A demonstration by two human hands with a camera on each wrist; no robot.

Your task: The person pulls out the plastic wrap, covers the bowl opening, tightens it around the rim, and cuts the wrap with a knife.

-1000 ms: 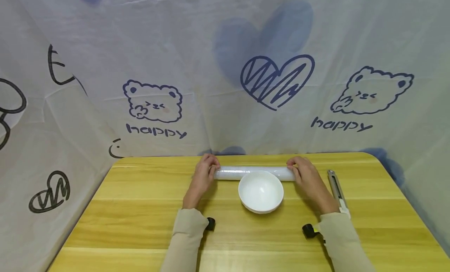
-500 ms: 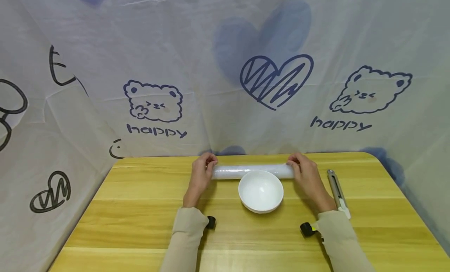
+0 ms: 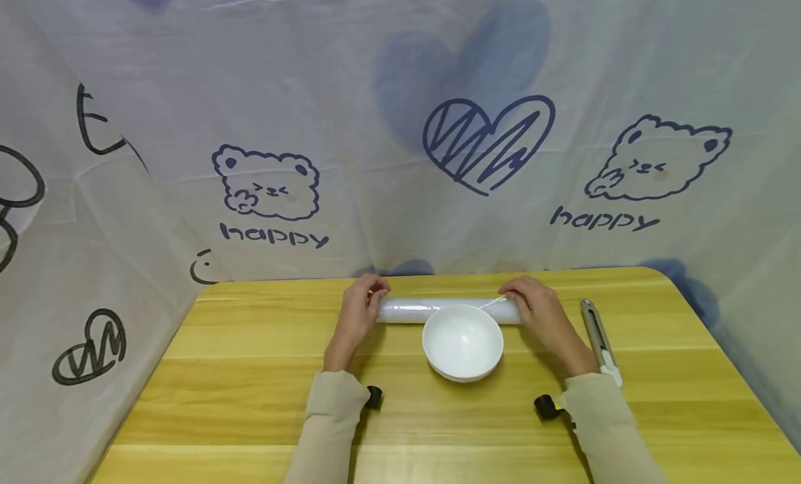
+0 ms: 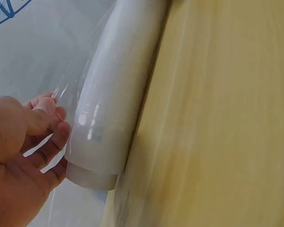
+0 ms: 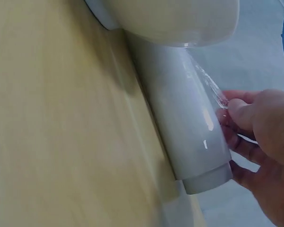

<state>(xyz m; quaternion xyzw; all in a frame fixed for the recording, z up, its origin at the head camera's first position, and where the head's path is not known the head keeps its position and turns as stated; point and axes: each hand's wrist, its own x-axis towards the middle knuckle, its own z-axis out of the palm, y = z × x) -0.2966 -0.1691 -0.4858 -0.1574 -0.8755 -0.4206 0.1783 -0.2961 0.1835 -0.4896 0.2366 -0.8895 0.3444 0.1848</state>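
Crosswise on the wooden table (image 3: pixel 250 373) lies the roll of clear film (image 3: pixel 407 310), just behind the white bowl (image 3: pixel 463 345); its long axis runs from the left hand (image 3: pixel 358 316) to the right hand (image 3: pixel 543 316), each equally near its own end and pinching the loose film edge (image 5: pixel 212 85).

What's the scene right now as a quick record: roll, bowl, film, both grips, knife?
Cling film roll: lying crosswise on the table
White bowl: upright, nearer the person than the roll; contact with it unclear
Left grip: pinching clear film near the roll's left end
Right grip: pinching film near the roll's right end
Utility knife: on the table, right of the right grip, not held
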